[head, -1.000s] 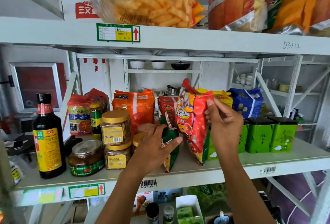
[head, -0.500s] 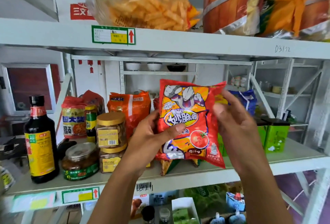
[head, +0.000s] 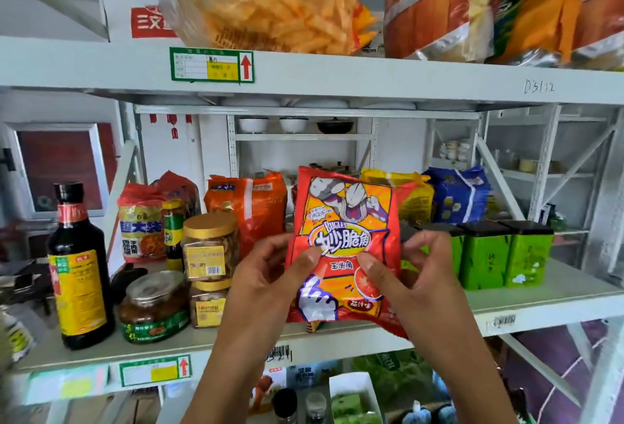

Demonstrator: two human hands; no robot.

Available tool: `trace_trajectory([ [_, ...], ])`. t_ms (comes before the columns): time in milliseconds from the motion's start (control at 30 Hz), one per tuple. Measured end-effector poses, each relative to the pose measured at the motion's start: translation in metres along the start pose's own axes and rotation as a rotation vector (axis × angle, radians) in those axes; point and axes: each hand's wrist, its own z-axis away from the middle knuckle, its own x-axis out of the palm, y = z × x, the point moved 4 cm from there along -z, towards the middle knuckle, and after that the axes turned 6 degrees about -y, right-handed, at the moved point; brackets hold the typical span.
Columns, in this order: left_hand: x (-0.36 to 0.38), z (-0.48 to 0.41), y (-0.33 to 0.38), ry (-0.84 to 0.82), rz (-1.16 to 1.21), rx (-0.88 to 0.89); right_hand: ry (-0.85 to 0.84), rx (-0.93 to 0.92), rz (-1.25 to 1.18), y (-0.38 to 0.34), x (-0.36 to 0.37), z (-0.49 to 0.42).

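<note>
A red and orange snack bag point(head: 344, 221) with a cartoon figure and a tomato picture is held upright in front of the middle shelf point(head: 526, 302), its printed face toward me. My left hand point(head: 266, 282) grips its lower left edge, thumb on the front. My right hand point(head: 412, 275) grips the lower right side, thumb pressing the front near the tomato. The bag hides the packets behind it on the shelf.
On the shelf stand a dark sauce bottle point(head: 79, 268), a glass jar point(head: 153, 305), stacked gold-lidded jars point(head: 209, 248), orange packets point(head: 250, 207), a blue bag point(head: 459, 195) and green tins point(head: 506, 255). Bulky snack bags point(head: 270, 5) overhang the upper shelf.
Both hands lifted the red bag from among the packets on the shelf, turned its front toward me and brought it closer. My grip has shifted lower on the bag.
</note>
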Motion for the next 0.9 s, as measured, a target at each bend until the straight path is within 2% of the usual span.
trace_trajectory([
  [67, -0.001, 0.004, 0.002, 0.091, -0.060, 0.064, 0.057, -0.111, 0.253, -0.003, 0.003, 0.009],
  [133, 0.002, 0.010, 0.008, 0.134, -0.114, 0.143, 0.028, -0.229, 0.326, -0.008, 0.012, 0.016],
  [200, 0.007, 0.017, 0.012, 0.077, -0.159, 0.216, -0.052, -0.220, 0.151, -0.010, 0.022, 0.020],
  [300, 0.019, 0.028, 0.020, -0.156, -0.236, 0.271, -0.180, -0.124, -0.263, -0.010, 0.031, 0.023],
  [367, 0.022, 0.032, 0.025, -0.238, -0.249, 0.309, -0.133, -0.082, -0.398, -0.003, 0.029, 0.022],
  [400, 0.021, 0.033, 0.028, -0.230, -0.231, 0.323, -0.095, -0.056, -0.460, -0.003, 0.027, 0.022],
  [500, 0.008, 0.026, 0.027, -0.060, -0.309, 0.397, -0.068, 0.004, -0.598, 0.002, 0.023, 0.021],
  [567, 0.000, 0.019, 0.021, -0.038, -0.316, 0.323, -0.079, 0.040, -0.713, 0.005, 0.020, 0.020],
  [667, -0.001, 0.017, 0.012, -0.219, -0.077, 0.101, -0.101, 0.122, -0.830, 0.012, 0.015, 0.019],
  [733, 0.002, 0.020, 0.011, -0.296, -0.019, 0.054, -0.089, 0.170, -0.819, 0.020, 0.010, 0.019],
  [900, 0.000, 0.016, 0.002, -0.283, 0.060, -0.052, -0.164, 0.228, -0.658, 0.029, 0.005, 0.018],
])
